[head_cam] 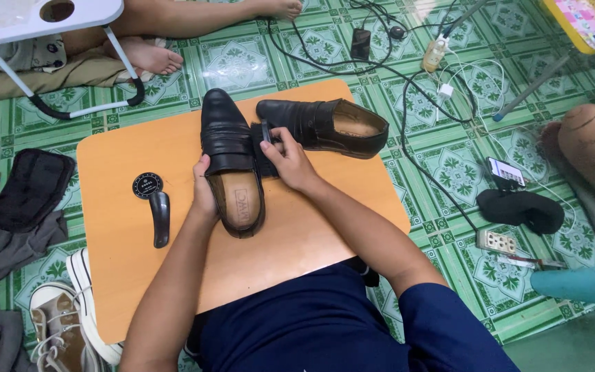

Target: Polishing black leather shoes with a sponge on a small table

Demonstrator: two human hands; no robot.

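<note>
We see left hand [204, 193] cupped around left side of black loafer [231, 162], grip clamped on it, shoe upright at middle of orange table [118, 275]. Right hand [289, 162] presses dark brush [264, 148] against shoe's right side (fingers closed around it). Second black loafer [325, 124] lies just beyond. Polish tin [147, 185] and shoehorn [160, 218] sit left, apart.

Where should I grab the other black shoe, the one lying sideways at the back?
Probably by the heel end of the second shoe, reaching from the right. Its open mouth faces that way, so fingers could hook inside the rim, clear of the right hand.
</note>
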